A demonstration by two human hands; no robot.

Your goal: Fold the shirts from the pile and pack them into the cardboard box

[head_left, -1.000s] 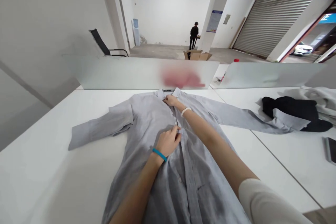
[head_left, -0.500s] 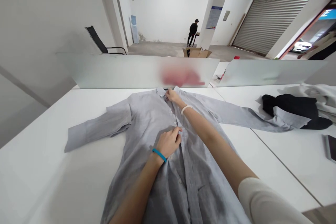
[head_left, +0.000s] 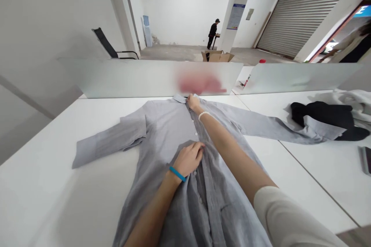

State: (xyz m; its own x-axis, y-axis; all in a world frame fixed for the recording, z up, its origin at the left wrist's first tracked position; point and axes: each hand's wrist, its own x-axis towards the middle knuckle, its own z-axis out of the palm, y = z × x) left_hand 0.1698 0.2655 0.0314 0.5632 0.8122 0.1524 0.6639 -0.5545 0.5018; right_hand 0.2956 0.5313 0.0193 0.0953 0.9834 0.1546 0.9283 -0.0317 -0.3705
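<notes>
A grey button-up shirt (head_left: 165,131) lies front side up on the white table, its collar toward the glass divider. Its left-hand sleeve is bent outward, and the other stretches to the right. My left hand (head_left: 189,158), with a blue wristband, pinches the front opening at mid-chest. My right hand (head_left: 193,102), wearing a white bead bracelet, grips the shirt edge just below the collar. Pale buttons show along the opening between and below my hands. The fingertips of both hands are partly hidden.
A frosted glass divider (head_left: 139,79) stands behind the shirt, a blurred red shape beyond it. Black cloth (head_left: 324,115) and white cloth (head_left: 359,102) lie at the right, near a dark flat device (head_left: 366,160). Farther back are a cardboard box (head_left: 218,57), a chair (head_left: 106,42) and a person (head_left: 212,32).
My right hand has shifted slightly right at the collar with the shirt edge. My left hand has moved a little right along the front opening, and the placket lies farther right.
</notes>
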